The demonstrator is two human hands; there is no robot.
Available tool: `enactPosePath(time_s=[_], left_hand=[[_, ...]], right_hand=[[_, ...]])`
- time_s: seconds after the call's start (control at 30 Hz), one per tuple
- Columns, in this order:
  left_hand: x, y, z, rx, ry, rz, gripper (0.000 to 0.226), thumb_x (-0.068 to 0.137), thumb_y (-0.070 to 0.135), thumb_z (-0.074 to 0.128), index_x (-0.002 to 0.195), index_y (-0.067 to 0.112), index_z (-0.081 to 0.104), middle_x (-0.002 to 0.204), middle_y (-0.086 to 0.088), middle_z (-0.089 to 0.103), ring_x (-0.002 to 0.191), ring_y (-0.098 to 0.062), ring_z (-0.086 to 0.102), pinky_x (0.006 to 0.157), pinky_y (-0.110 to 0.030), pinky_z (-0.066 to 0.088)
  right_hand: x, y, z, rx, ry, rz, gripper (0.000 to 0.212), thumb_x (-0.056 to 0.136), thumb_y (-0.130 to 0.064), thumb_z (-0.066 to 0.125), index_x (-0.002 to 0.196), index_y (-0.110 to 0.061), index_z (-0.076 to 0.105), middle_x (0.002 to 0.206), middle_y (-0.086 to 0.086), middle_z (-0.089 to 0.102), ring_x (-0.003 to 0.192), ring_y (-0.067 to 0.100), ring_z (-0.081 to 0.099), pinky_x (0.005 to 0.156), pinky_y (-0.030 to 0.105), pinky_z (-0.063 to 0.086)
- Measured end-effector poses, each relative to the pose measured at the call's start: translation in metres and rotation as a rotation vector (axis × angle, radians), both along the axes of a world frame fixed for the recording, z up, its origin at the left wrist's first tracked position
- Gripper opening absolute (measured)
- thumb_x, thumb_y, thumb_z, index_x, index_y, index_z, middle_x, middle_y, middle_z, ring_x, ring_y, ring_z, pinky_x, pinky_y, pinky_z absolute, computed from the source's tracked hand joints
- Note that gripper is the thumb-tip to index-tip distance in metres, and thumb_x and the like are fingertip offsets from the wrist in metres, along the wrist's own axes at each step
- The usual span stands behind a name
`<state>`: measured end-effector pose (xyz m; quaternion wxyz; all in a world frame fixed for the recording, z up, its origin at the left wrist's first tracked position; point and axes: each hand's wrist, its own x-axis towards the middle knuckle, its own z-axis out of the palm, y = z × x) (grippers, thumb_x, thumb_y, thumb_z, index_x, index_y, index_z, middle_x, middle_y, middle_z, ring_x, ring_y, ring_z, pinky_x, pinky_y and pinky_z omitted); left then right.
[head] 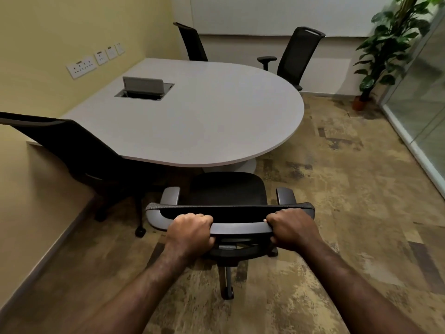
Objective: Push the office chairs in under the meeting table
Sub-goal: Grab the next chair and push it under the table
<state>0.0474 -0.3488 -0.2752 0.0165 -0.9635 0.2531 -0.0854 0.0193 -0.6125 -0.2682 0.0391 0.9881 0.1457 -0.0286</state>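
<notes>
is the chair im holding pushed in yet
Not yet: the held chair's seat sits wholly outside the table edge, both hands on its backrest.

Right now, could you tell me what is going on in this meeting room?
A person is tidying the chairs around the meeting table. Both hands, the left hand and the right hand, grip the top of the backrest of the nearest office chair, which faces the table with its seat just short of the edge, not yet under it. Another chair stands at the left, and two more, the far left chair and the far right chair, are on the far side.
</notes>
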Motion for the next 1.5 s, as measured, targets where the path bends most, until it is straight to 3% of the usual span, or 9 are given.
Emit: enactPosePath(time_s=[0.13, 0.33, 0.53, 0.73, 0.9, 1.2, 1.5], left_hand=[[0.016, -0.003, 0.003, 0.005, 0.001, 0.024, 0.016, 0.062, 0.039, 0.059, 0.070, 0.025, 0.059, 0.062, 0.005, 0.061, 0.056, -0.020, 0.058, 0.051, -0.029, 0.032], [0.047, -0.002, 0.004, -0.037, 0.049, 0.047, 0.024, 0.069, 0.038, 0.052, 0.084, 0.023, 0.063, 0.075, 0.002, 0.064, 0.069, -0.023, 0.061, 0.060, -0.033, 0.044], [0.078, 0.008, 0.003, -0.045, 0.031, 0.049, 0.022, 0.069, 0.038, 0.055, 0.081, 0.021, 0.062, 0.073, 0.001, 0.064, 0.067, -0.025, 0.061, 0.057, -0.032, 0.043], [0.122, 0.027, 0.006, -0.009, -0.026, 0.033, 0.018, 0.058, 0.035, 0.065, 0.065, 0.020, 0.057, 0.057, 0.001, 0.059, 0.050, -0.025, 0.057, 0.047, -0.028, 0.036], [0.161, 0.046, 0.008, 0.012, -0.037, 0.029, 0.018, 0.060, 0.038, 0.062, 0.065, 0.021, 0.057, 0.058, 0.001, 0.060, 0.051, -0.024, 0.058, 0.049, -0.028, 0.032], [0.226, 0.057, 0.008, 0.018, -0.009, 0.044, 0.016, 0.064, 0.037, 0.059, 0.066, 0.023, 0.052, 0.063, 0.001, 0.061, 0.058, -0.026, 0.059, 0.050, -0.029, 0.031], [0.267, 0.053, 0.008, 0.036, -0.030, 0.082, 0.017, 0.064, 0.035, 0.062, 0.071, 0.020, 0.058, 0.067, 0.000, 0.063, 0.061, -0.028, 0.060, 0.051, -0.029, 0.030]], right_hand=[[0.022, -0.003, -0.001, -0.006, -0.017, 0.018, 0.016, 0.074, -0.039, 0.059, 0.081, -0.025, 0.056, 0.077, 0.000, 0.064, 0.071, 0.023, 0.060, 0.057, 0.031, 0.034], [0.062, -0.005, -0.006, -0.006, -0.077, 0.050, 0.015, 0.069, -0.038, 0.063, 0.075, -0.025, 0.057, 0.069, -0.001, 0.063, 0.062, 0.024, 0.060, 0.054, 0.030, 0.031], [0.101, 0.003, -0.007, -0.049, -0.133, 0.091, 0.023, 0.059, -0.035, 0.073, 0.062, -0.026, 0.052, 0.053, -0.004, 0.055, 0.045, 0.020, 0.053, 0.045, 0.027, 0.027], [0.142, 0.022, -0.008, -0.044, -0.091, 0.081, 0.016, 0.072, -0.038, 0.062, 0.071, -0.026, 0.052, 0.068, 0.000, 0.063, 0.063, 0.024, 0.060, 0.052, 0.030, 0.030], [0.174, 0.043, -0.004, -0.051, -0.061, 0.066, 0.016, 0.075, -0.039, 0.060, 0.078, -0.026, 0.053, 0.077, 0.001, 0.065, 0.071, 0.024, 0.062, 0.057, 0.030, 0.031], [0.239, 0.055, -0.004, -0.027, -0.032, 0.071, 0.019, 0.076, -0.038, 0.056, 0.074, -0.027, 0.041, 0.077, 0.002, 0.064, 0.070, 0.026, 0.061, 0.057, 0.032, 0.038], [0.290, 0.050, -0.001, 0.008, -0.031, 0.124, 0.022, 0.077, -0.038, 0.057, 0.072, -0.025, 0.040, 0.074, 0.001, 0.062, 0.066, 0.024, 0.058, 0.056, 0.032, 0.038]])
